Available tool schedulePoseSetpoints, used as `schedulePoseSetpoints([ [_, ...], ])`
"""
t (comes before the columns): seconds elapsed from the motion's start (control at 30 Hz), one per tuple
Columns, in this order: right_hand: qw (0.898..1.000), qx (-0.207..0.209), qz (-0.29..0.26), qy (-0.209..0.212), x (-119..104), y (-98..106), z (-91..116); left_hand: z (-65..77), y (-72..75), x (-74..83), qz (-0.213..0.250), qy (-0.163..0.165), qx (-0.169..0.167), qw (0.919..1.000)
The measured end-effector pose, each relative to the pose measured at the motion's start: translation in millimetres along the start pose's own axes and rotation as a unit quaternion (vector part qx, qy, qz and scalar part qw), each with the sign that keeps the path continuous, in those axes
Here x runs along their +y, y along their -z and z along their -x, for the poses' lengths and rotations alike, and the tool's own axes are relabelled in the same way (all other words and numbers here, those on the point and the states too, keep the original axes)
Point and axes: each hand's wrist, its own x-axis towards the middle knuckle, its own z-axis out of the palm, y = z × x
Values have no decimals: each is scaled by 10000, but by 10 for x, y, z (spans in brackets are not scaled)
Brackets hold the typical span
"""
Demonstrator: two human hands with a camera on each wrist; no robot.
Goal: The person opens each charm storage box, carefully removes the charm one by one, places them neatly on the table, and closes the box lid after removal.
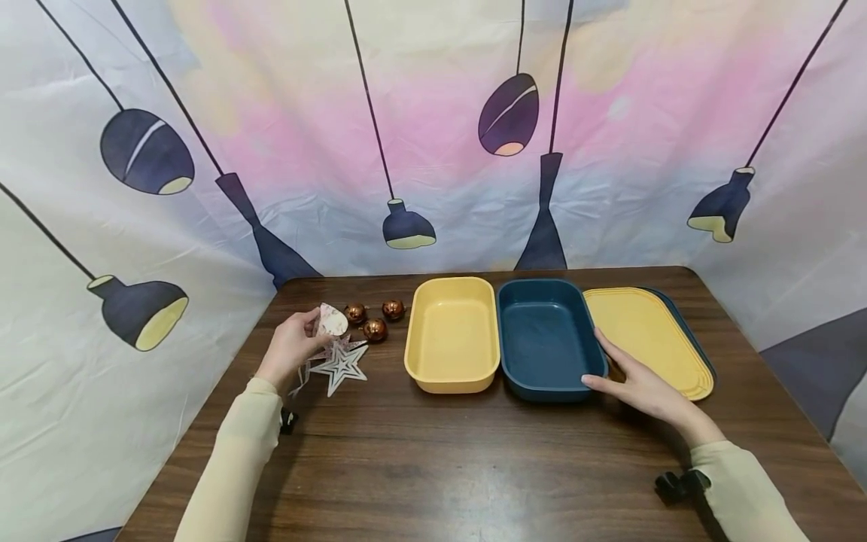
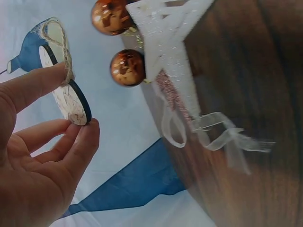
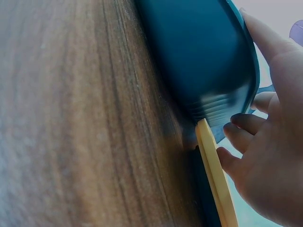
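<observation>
In my left hand [image 1: 293, 346], fingertips and thumb pinch a flat white hanging ornament [image 1: 333, 320] by its edges. A faint pattern covers its face, and a twine loop [image 2: 66, 45] hangs from it. Below that hand lie a white star ornament [image 1: 341, 368] and a partly covered pinkish glittery one [image 2: 173, 92] with sheer ribbon. Shiny copper baubles [image 1: 375, 330] sit just to the right. My right hand [image 1: 643, 388] touches the near right corner of the dark blue box [image 1: 552, 339], thumb at the rim and fingers stretched along its side. No contents show inside the box.
A yellow box [image 1: 452, 339] stands directly left of the blue one. Right of the boxes, a yellow lid [image 1: 643, 331] lies over a dark blue lid [image 1: 701, 350], close to the right hand. The wooden table [image 1: 433, 467] meets a printed cloth backdrop [image 1: 460, 135] behind.
</observation>
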Motion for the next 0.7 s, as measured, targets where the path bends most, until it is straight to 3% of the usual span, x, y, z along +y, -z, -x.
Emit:
schedulePoseSetpoints([
  [0.3, 10000, -17, -21, 13, -32, 13, 18, 15, -113, -63, -236, -192, -272, 9992],
  [0.7, 10000, -22, -21, -60, 1, -8, 2, 40, -194, -84, -228, -103, -686, 9973],
])
